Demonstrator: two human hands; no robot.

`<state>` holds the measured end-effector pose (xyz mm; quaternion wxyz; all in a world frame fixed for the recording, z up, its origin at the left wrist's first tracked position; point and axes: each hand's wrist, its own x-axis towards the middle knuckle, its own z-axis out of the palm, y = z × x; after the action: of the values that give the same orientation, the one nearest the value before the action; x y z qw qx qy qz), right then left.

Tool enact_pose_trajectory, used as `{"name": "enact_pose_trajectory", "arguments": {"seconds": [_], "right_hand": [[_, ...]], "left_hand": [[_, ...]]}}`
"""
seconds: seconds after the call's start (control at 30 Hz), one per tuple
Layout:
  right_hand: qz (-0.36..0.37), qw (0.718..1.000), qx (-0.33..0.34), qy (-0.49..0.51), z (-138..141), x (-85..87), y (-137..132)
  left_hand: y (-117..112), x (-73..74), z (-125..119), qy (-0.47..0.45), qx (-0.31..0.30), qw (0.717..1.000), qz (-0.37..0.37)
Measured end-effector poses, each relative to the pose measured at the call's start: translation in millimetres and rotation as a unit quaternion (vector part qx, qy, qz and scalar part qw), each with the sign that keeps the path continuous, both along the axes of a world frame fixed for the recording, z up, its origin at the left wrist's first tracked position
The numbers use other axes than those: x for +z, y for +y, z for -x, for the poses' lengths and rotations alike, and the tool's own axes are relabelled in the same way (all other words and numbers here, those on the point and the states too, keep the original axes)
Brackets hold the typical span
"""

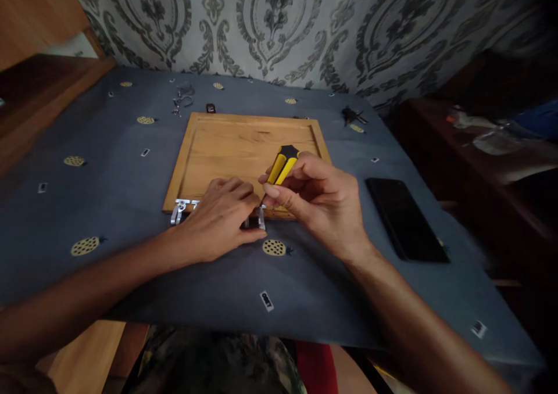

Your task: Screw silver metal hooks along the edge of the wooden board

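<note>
A framed wooden board lies flat on the blue cloth, with a silver metal bracket along its near edge. My left hand is closed over the middle of that bracket, fingers on top and thumb at the near side, hiding much of it. In my right hand is a yellow and black screwdriver, pinched by its handle and tilted. Its shaft points down to the bracket's right end; whether the tip sits in a screw is hidden.
A black phone lies on the right of the cloth-covered table. Black pliers rest at the back right. Small metal pieces and a small dark square item are behind the board. A patterned curtain hangs at the back.
</note>
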<state>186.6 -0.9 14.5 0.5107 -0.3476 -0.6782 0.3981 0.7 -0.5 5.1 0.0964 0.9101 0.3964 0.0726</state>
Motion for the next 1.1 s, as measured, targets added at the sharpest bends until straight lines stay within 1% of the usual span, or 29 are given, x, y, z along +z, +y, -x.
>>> {"name": "enact_pose_trajectory", "arguments": {"seconds": [0.1, 0.27, 0.37, 0.57, 0.83, 0.97, 1.1], "right_hand": [[-0.008, 1.000, -0.013, -0.007, 1, 1.3, -2], [-0.029, 0.994, -0.102, -0.012, -1, 6.4, -7], [-0.027, 0.991, -0.127, -0.012, -5, 6.2, -4], [-0.001, 0.996, -0.091, -0.004, -5, -1.5, 4], [0.016, 0.998, -0.058, -0.011, -5, -10.8, 6], [-0.005, 0.997, -0.071, -0.042, -6, -12.1, 5], [-0.012, 0.995, -0.077, -0.057, -5, -9.9, 4]], "left_hand": [[0, 0.5, 0, -0.006, 0.001, 1.000, 0.005], [1, 0.5, 0, -0.006, -0.001, 1.000, 0.004], [1, -1.1, 1, -0.012, -0.005, 1.000, -0.008], [1, -4.3, 1, -0.028, 0.004, 1.000, 0.003], [2, -2.7, 2, -0.017, -0.002, 1.000, -0.001], [2, -2.7, 1, -0.018, 0.006, 1.000, 0.011], [2, -4.4, 2, -0.031, 0.012, 0.999, 0.012]]}}
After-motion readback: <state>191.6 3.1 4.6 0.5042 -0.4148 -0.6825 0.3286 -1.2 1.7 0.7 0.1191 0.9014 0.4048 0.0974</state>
